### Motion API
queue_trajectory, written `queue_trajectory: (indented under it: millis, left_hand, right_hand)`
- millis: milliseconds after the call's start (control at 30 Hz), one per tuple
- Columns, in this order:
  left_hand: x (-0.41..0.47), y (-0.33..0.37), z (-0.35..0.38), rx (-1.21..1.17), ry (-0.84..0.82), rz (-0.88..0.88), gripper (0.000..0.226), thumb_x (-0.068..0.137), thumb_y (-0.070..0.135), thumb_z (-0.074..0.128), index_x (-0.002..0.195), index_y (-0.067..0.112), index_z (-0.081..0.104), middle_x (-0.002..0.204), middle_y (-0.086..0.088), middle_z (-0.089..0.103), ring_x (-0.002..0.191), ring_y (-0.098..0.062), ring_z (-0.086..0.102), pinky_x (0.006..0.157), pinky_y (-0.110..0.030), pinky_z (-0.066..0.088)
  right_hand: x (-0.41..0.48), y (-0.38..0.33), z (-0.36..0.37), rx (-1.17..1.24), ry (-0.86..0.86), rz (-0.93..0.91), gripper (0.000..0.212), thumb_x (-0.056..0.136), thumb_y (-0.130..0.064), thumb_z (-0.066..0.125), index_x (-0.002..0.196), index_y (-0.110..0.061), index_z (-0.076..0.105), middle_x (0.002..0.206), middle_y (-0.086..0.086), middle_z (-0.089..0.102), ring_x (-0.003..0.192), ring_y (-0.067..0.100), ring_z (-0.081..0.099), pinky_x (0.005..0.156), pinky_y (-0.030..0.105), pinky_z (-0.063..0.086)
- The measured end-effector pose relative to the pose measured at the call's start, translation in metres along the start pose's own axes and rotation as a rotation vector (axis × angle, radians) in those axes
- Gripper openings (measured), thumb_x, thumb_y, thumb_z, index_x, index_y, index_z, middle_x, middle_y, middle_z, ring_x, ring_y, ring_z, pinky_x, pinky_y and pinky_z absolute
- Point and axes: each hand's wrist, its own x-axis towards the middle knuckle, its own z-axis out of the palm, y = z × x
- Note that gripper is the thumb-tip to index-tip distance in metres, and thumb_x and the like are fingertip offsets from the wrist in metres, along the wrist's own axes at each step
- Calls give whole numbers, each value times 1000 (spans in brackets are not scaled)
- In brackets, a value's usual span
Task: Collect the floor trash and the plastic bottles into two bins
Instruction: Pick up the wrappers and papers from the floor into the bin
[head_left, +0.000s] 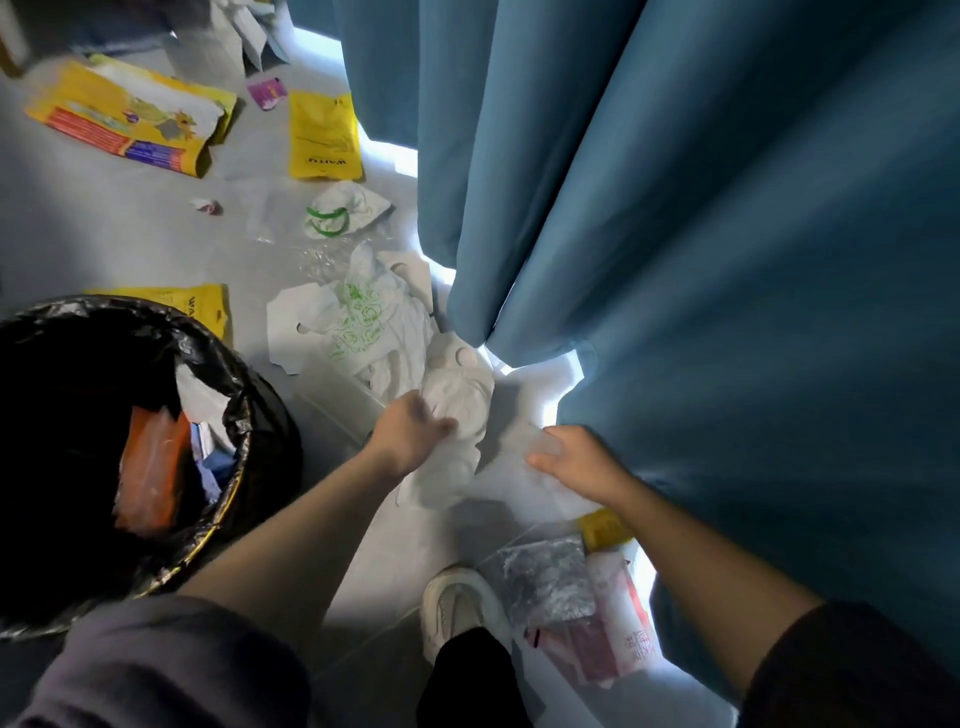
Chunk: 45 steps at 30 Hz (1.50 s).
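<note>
The left hand (410, 426) was closed on a crumpled white bag (457, 415) lying on the floor (104, 234) at the foot of the blue curtain (675, 208). The right hand (576, 457) lay just beside it, fingers loosely spread over pale paper or film; whether it gripped anything could not be told.

The step looked like gathering this white trash for the black-lined bin (244, 415), which stood close on the near left. It would go best by bunching the bag into one wad with both hands, lifting it clear of the curtain hem, and carrying it the short way left over the rim.

More trash lay farther off: a printed white bag (363, 322), yellow pouches (322, 135), and clear film by the shoe (457, 608). No bottle showed, and no second bin. The curtain hid the floor on the right, the hands were motion-blurred, and the bin's depths were dark apart from an orange wrapper (150, 467).
</note>
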Motion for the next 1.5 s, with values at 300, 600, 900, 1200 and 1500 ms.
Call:
queue_trajectory:
  millis: [300, 600, 900, 1200, 1500]
  left_hand:
    - [-95, 74, -131, -116, 88, 280, 32, 77, 19, 77, 102, 7, 63, 99, -11, 70, 92, -29, 67, 84, -45, 55]
    - [-162, 27, -228, -258, 197, 284, 17, 80, 8, 73, 95, 13, 66, 94, -7, 72, 86, -23, 69, 79, -38, 58]
    - [-154, -46, -275, -217, 529, 106, 39, 64, 34, 72, 99, 19, 65, 96, -5, 70, 94, -27, 66, 88, -47, 54]
    - [-115, -74, -276, 62, 622, -131, 33, 87, 28, 58, 112, 8, 51, 104, -11, 58, 98, -30, 52, 77, -34, 40]
    - [-99, -88, -264, 147, 428, -280, 59, 84, 28, 64, 134, 8, 40, 126, -15, 56, 118, -32, 52, 92, -33, 40]
  right_hand:
    - [-56, -135, -34, 287, 74, -240, 4, 83, -15, 66, 84, -13, 69, 87, 7, 73, 79, 18, 66, 80, 45, 54]
    - [-84, -238, 8, 359, -24, -291, 8, 86, -15, 64, 85, -23, 67, 87, -5, 70, 83, 12, 64, 74, 26, 50]
    - [-66, -319, 95, 370, -83, -165, 28, 91, -17, 43, 115, -13, 57, 110, 10, 64, 101, 27, 61, 91, 42, 52]
    - [-38, -352, 150, 433, -122, 59, 47, 89, -19, 41, 136, -13, 41, 126, 12, 56, 111, 32, 56, 96, 46, 48]
    - [-38, -340, 149, 301, -376, 186, 46, 94, -14, 49, 136, 2, 39, 115, 18, 51, 106, 27, 51, 109, 42, 37]
